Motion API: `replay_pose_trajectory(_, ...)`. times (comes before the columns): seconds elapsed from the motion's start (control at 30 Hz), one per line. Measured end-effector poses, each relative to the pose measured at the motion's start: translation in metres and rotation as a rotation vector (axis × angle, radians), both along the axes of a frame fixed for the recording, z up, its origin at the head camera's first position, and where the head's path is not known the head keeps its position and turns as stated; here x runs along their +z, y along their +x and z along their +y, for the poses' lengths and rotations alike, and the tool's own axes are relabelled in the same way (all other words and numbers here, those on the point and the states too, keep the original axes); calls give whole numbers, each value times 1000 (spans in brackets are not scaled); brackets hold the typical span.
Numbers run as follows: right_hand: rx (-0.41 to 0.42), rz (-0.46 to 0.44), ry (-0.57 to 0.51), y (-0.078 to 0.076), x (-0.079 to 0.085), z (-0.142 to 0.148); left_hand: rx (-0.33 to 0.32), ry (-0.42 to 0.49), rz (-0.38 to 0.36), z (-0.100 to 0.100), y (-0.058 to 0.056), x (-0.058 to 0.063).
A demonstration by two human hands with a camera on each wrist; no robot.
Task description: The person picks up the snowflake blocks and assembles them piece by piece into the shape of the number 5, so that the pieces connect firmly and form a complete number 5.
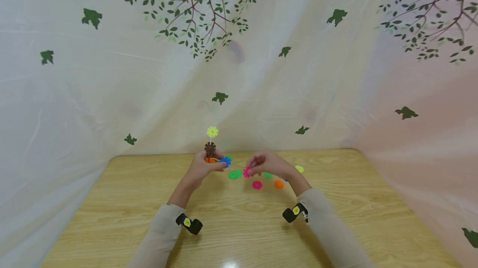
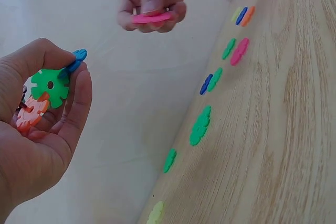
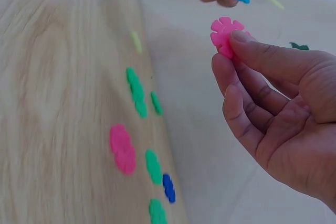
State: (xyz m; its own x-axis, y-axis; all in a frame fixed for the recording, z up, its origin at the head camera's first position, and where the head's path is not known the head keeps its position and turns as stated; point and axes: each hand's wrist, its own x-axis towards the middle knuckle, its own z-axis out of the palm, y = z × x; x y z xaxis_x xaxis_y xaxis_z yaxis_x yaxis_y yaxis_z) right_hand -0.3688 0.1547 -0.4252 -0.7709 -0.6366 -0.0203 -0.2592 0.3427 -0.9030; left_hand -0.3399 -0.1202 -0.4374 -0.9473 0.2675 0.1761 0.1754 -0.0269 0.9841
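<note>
My left hand [image 1: 199, 170] grips a joined cluster of notched plastic snowflake discs. A yellow disc [image 1: 212, 131] tops it, above a brown disc [image 1: 210, 148]. Lower down, the left wrist view shows an orange disc [image 2: 32, 114], a green disc [image 2: 50, 88] and a blue disc [image 2: 79, 56] between thumb and fingers. Across a small gap, my right hand [image 1: 272, 164] pinches a single pink snowflake disc [image 3: 223, 32] by its edge. Both hands are raised over the far part of the table; palm and fingers partly hide the cluster's joints.
Loose discs lie on the wooden table [image 1: 239, 226] beneath the hands: green discs [image 1: 235, 174], a pink disc [image 1: 257, 185], an orange disc [image 1: 279, 184] and a yellow disc [image 1: 299, 169] among them. A leaf-printed cloth [image 1: 254, 106] hangs behind the table's far edge.
</note>
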Motion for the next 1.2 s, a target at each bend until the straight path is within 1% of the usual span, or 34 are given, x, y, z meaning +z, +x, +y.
replay_pose_trajectory(0.2,-28,26,-57,0,9,-20,6,-26,0,-1,0,0)
replay_pose_trajectory(0.33,-46,31,-106,3,14,-27,15,-30,-11,1,0,-1)
replay_pose_trajectory(0.5,-70,68,-159,5,16,-32,19,-33,-17,2,1,-2)
replay_pose_trajectory(0.63,-109,108,-189,7,15,-34,27,-36,-26,3,3,0)
replay_pose_trajectory(0.83,-154,190,-219,9,7,-37,38,-29,-34,3,4,0)
replay_pose_trajectory(0.97,-168,199,-234,9,3,-40,37,-17,-32,3,4,-2)
replay_pose_trajectory(1.2,-187,229,-237,12,3,-46,19,-21,-34,1,3,-5)
